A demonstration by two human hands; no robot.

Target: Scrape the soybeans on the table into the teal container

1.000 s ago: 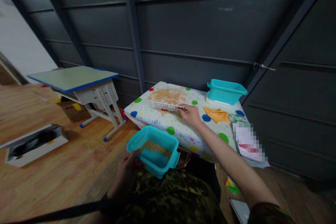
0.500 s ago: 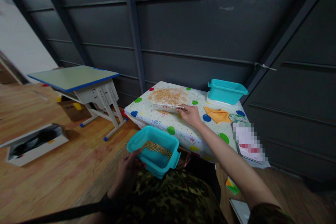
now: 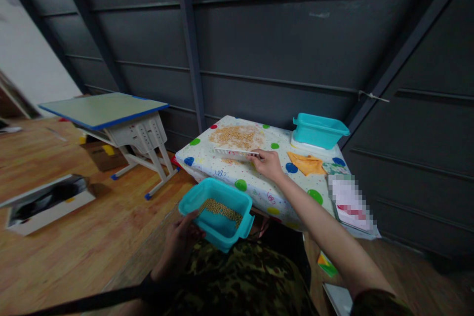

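Observation:
My left hand (image 3: 182,237) is closed on the near left rim of a turquoise plastic bin (image 3: 242,202), which is tilted in front of my body. Soybean-like beans (image 3: 221,209) lie in a band across its bottom. Over the table, my right hand (image 3: 267,163) pinches the right end of a thin white slotted strip (image 3: 235,152); its exact kind does not show. Beyond the strip, more beans and flour-like powder (image 3: 237,136) are spread on the balloon-print tablecloth (image 3: 255,185). A few beans lie on the near side of the strip.
A second turquoise bin (image 3: 319,132) stands at the table's back right. An orange cloth (image 3: 306,162) and a partly blurred booklet (image 3: 350,197) lie on the right side. To the left are a school desk (image 3: 103,108) and an open white box (image 3: 52,205). A dark panelled wall (image 3: 277,34) rises behind.
The white strip has tilted slightly, so more of its slotted face shows, and my right hand has shifted a little with it. My left hand and the bin stay put.

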